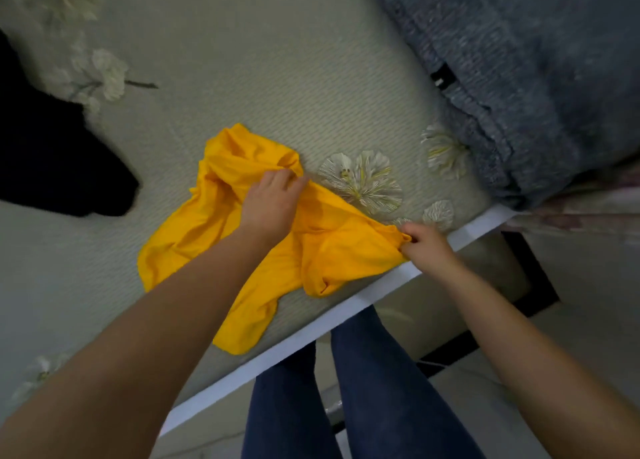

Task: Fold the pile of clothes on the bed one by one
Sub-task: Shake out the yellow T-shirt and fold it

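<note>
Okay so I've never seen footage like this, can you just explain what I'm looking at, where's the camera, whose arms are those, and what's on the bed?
There is no machine here. The camera sits on a person's head and looks down, so the two bare arms reaching in from the bottom are that person's own, and the legs in blue jeans below are theirs too.

They stand at the edge of a bed covered in a pale sheet printed with flowers. A crumpled yellow garment lies near the edge. The left hand has a grip on a bunch of the yellow cloth near its far end. The right hand pinches its corner by the bed's edge.

A black garment lies at the left, and a grey-blue blanket is heaped at the upper right.
</note>
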